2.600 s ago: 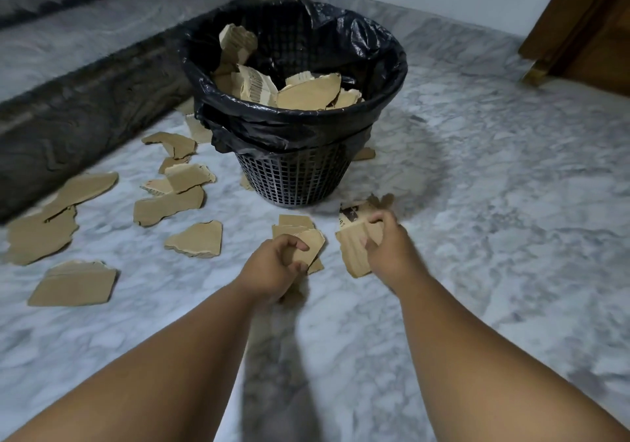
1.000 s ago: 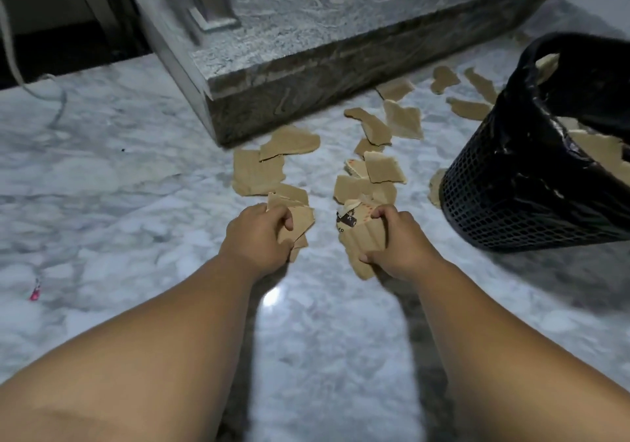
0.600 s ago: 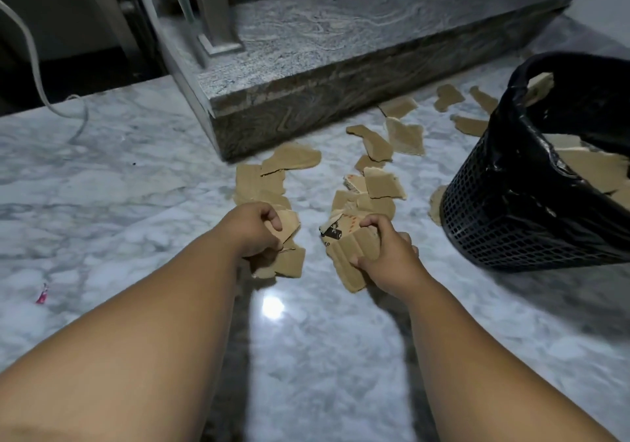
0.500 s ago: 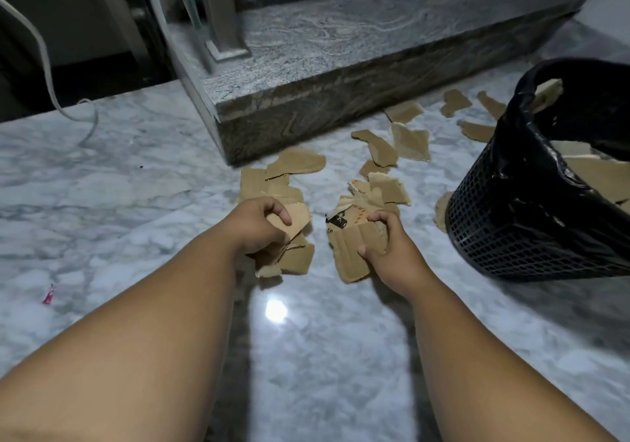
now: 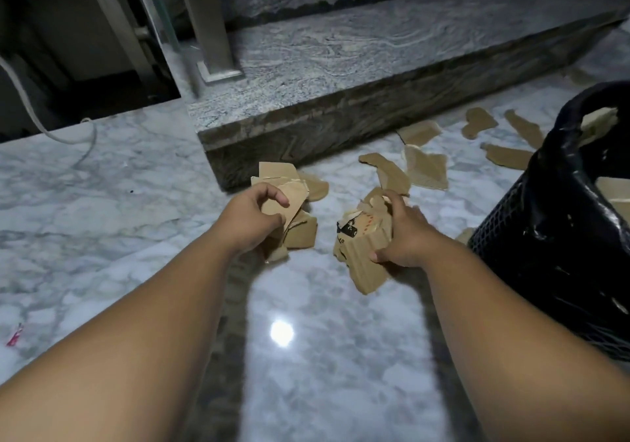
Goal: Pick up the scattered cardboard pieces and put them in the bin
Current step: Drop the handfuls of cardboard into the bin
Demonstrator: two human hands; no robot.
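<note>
My left hand (image 5: pixel 250 218) grips a stack of torn brown cardboard pieces (image 5: pixel 295 199) low over the marble floor. My right hand (image 5: pixel 405 233) holds a second bundle of cardboard pieces (image 5: pixel 361 247), one printed in black and red. More loose cardboard scraps (image 5: pixel 426 169) lie on the floor beyond my hands, along the foot of the stone step. The black mesh bin (image 5: pixel 559 233), lined with a black bag, stands at the right edge with cardboard inside.
A grey granite step (image 5: pixel 341 76) rises just behind the scraps, with a metal post (image 5: pixel 208 22) on it. A white cable (image 5: pixel 51 131) trails at far left. A small pink scrap (image 5: pixel 13 336) lies at lower left on the marble floor (image 5: pixel 324 356).
My view swung left from the bin toward the step. Both hands moved forward and gathered further pieces from the floor into their bundles; several scraps near my hands are gone from the floor.
</note>
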